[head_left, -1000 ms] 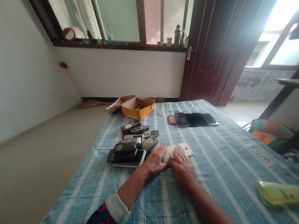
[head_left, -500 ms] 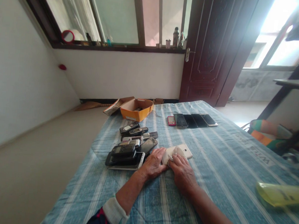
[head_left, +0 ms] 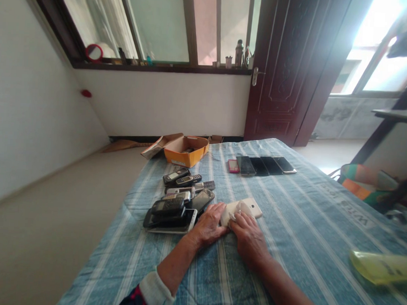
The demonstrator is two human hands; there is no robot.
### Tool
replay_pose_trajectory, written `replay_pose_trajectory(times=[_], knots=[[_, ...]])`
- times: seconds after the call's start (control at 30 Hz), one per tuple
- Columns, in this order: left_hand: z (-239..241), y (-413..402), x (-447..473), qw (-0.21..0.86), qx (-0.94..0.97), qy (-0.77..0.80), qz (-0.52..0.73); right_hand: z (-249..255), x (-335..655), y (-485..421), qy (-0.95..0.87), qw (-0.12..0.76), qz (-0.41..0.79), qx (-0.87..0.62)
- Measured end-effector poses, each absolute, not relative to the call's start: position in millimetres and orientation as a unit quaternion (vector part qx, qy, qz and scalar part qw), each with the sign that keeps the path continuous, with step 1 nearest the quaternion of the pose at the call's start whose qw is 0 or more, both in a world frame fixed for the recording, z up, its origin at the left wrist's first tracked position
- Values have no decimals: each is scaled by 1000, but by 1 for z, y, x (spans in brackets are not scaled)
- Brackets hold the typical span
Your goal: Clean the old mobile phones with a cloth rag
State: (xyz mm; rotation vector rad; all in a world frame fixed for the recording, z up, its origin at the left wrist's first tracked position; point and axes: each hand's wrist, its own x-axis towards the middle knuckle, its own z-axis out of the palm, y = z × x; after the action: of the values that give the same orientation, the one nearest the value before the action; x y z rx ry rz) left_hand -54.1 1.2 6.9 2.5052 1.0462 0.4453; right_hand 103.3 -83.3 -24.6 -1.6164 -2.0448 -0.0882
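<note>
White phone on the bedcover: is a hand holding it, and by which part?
The left hand steadies the white phone by its near end, flat on the bedcover; the right hand presses a white cloth onto it.

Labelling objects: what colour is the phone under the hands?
The phone is white; the head view shows it best.

The white phone (head_left: 253,206) has a smooth, matt plastic back. The rag (head_left: 229,213) on it is soft, creased white cloth. Under both lies a cover (head_left: 288,220) of matt, woven, striped cloth. The 5 phones in a row (head_left: 261,165) show glossy glass faces. The heap of old phones (head_left: 175,201) is dull plastic. The box (head_left: 186,151) is matt cardboard. The door (head_left: 290,61) is dark carved wood with a slight sheen. The bottle (head_left: 381,266) is translucent plastic.
</note>
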Motion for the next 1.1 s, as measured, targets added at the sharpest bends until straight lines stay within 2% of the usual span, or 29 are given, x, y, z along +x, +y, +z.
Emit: replay_pose_trajectory(times=[0.47,1.1], knots=[[1,3,-56,187,893,375,164,-30,103,-81,-758,286,-66,-582],[7,0,-56,190,893,378,151,-34,103,-81,-754,298,-51,-583]])
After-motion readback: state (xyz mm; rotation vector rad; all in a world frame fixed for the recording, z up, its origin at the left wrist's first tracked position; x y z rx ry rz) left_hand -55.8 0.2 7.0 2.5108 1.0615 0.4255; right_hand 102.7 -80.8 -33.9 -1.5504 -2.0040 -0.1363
